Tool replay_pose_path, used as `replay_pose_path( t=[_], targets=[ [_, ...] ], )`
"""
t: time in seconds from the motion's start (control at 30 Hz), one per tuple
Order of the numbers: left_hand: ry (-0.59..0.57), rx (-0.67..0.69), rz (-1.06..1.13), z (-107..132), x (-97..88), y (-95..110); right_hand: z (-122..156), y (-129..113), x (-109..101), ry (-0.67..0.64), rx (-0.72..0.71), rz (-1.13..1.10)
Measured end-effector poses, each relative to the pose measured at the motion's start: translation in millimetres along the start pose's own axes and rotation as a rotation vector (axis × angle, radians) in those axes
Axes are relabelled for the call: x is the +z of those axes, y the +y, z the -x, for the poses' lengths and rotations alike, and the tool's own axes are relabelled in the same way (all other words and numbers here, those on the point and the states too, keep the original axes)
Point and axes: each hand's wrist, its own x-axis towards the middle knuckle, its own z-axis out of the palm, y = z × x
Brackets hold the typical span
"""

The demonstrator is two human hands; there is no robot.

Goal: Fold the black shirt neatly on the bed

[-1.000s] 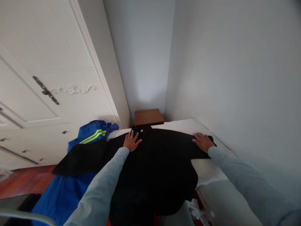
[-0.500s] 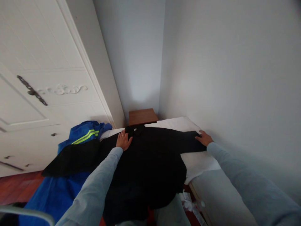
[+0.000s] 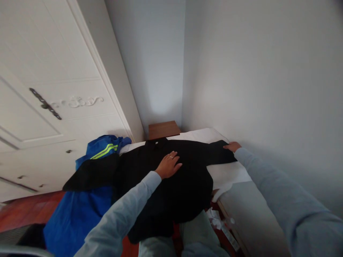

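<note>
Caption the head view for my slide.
Left hand over a black shirt, right hand at its sleeve, blue clothing partly beneath.

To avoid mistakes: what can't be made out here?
All in the head view:
Collar label: too small to read.
Black shirt: too dark to show buttons.
Right hand: hides some of its own fingers, grip unclear.
Blue cloth: middle covered by black sleeve; lower end cut by bottom edge.

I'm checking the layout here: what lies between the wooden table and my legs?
In the head view, the black shirt, collar toward the wooden table and hem by the legs, with the left hand over it.
</note>
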Motion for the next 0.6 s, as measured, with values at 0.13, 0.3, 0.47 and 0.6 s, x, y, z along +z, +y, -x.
replay_pose_path(
  t=[0.13,0.3,0.47,0.6],
  targets=[
    [-0.117,0.160,0.066,-34.7,24.3,62.7,5.8,-0.8,-7.5,0.039,0.081,-0.024],
    [-0.149,0.124,0.083,-48.1,45.9,87.8,11.1,-1.8,-23.0,0.139,0.071,-0.074],
    [-0.124,0.088,0.139,-46.9,44.3,82.5,7.2,-16.3,-38.9,0.207,-0.008,-0.186],
    [-0.163,0.106,0.123,-52.7,41.2,78.7,8.0,-17.2,-37.0,0.139,-0.023,-0.300]
  ],
)
